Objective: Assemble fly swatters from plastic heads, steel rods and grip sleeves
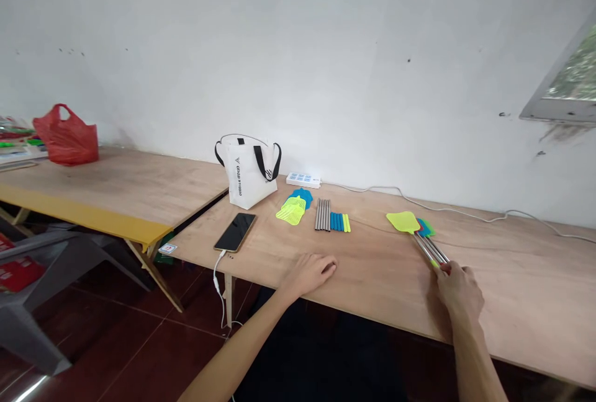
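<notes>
Gripped low in right hand (460, 293): silver-shafted, plastic-headed fly swatters (428, 245) in yellow, blue, green, presumably bunched for control. Left of grip: left hand (310, 275), relaxed, apparently empty; beyond, slim grey metal tubes (323, 214), apparently rowed for order.

A white wall (298, 48), marked with a few dark specks, is rising behind the back edge of the wooden tabletop (526, 303). Above that edge's right part, a window (575, 70) is showing greenery. Beyond the tabletop's left edge, a second table (139, 172) is standing, its front edge showing yellow. A grey chair (74, 265) is standing below that yellow edge. Dark red tiles are covering the floor (125, 340), where a bright streak of light (32, 388) is gleaming.
</notes>
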`<state>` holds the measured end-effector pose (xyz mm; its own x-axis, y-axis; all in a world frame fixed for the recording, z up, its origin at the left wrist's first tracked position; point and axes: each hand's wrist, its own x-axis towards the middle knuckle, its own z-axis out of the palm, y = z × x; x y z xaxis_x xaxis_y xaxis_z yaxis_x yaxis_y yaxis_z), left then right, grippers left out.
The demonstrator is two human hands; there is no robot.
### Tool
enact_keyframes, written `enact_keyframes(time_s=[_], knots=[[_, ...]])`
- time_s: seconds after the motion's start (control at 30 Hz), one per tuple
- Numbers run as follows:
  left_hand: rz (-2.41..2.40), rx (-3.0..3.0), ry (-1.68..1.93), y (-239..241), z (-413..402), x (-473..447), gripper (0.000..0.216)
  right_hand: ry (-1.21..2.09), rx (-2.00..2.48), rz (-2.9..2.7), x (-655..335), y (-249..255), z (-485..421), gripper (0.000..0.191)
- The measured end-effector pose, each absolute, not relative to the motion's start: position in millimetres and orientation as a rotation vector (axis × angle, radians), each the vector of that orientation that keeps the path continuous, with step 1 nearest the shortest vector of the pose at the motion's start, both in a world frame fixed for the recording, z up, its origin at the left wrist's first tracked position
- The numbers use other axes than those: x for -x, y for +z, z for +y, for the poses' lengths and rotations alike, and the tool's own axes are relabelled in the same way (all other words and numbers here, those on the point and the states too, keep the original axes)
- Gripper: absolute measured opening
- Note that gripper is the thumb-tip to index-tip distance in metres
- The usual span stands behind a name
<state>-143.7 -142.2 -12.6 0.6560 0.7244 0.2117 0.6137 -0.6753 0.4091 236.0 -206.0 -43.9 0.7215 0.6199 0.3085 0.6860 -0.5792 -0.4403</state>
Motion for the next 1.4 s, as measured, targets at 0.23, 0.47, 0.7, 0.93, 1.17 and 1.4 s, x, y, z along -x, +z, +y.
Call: enact_keyframes(time_s=[0.23, 0.47, 0.7, 0.93, 1.17, 1.4], knots=[[1.074, -2.572, 0.528, -15.1, -141.0, 143.7, 0.024, -0.323, 2.539, -1.113, -227.9, -47.4, -205.5, 0.037], [1.074, -2.562, 0.528, -13.4, -142.1, 144.0, 0.025, -0.428, 2.504, -1.298, -232.1, -55.6, -207.6, 0.047], [1.102, -2.549, 0.500, -10.0, -143.2, 143.3, 0.023, -0.538, 2.489, -1.197, -226.8, -56.3, -210.2, 0.044], [1.093, -2.562, 0.491, -10.0, -143.1, 143.4, 0.024, -0.418, 2.524, -1.198, -225.6, -54.5, -208.2, 0.048], [1.095, -2.564, 0.506, -9.8, -143.9, 143.7, 0.024, -0.349, 2.497, -1.213, -230.2, -53.2, -208.8, 0.051], [1.090, -2.576, 0.516, -14.1, -141.8, 143.5, 0.025, -0.357, 2.485, -1.211, -231.0, -54.2, -208.2, 0.050]])
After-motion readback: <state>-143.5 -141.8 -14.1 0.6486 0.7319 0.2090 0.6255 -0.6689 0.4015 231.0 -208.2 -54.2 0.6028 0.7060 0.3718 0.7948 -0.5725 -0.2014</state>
